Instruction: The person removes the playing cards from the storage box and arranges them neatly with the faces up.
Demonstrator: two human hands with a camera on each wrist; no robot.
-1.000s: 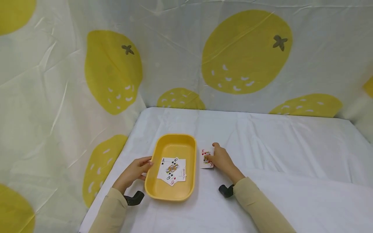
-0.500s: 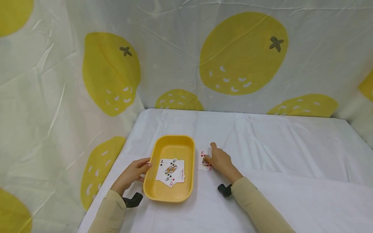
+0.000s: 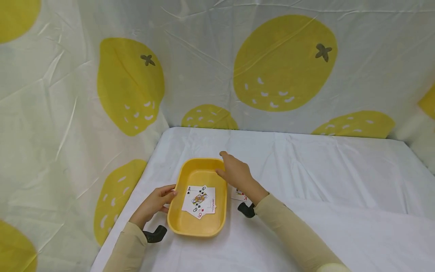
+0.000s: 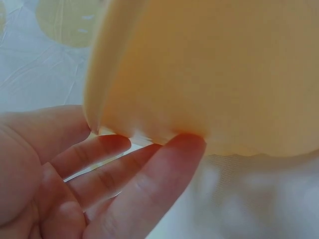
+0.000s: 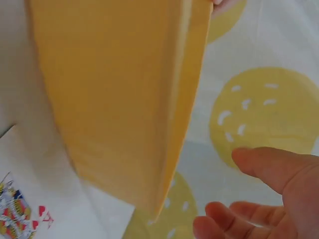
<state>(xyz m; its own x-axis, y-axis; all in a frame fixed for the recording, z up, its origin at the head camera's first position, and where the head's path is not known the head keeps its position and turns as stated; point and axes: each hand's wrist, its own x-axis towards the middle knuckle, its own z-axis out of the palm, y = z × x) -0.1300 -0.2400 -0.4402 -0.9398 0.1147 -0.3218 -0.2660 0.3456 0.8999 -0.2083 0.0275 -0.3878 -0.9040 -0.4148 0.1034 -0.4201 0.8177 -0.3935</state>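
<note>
A yellow tray (image 3: 198, 226) stands on the white cloth with several playing cards (image 3: 198, 202) overlapping in it, face up. Among them show an ace of spades, a queen, a six and a joker. My left hand (image 3: 154, 202) holds the tray's left side; in the left wrist view the thumb (image 4: 62, 122) meets the rim and the fingers lie against the outer wall. Over the tray's right rim is my right hand (image 3: 236, 172), thumb and fingers apart with nothing between them. A king of hearts (image 3: 239, 195) lies right of the tray, partly hidden under the right wrist.
A white cloth (image 3: 340, 177) covers the table. Lemon-printed curtains (image 3: 204, 56) hang behind and at the left. A black wrist mount (image 3: 246, 210) sticks out below the right wrist, and another black mount (image 3: 155, 234) below the left.
My right hand has come off the king of hearts and moved left and away from me to the tray's right rim. The card has shifted slightly toward me. The left hand keeps its place.
</note>
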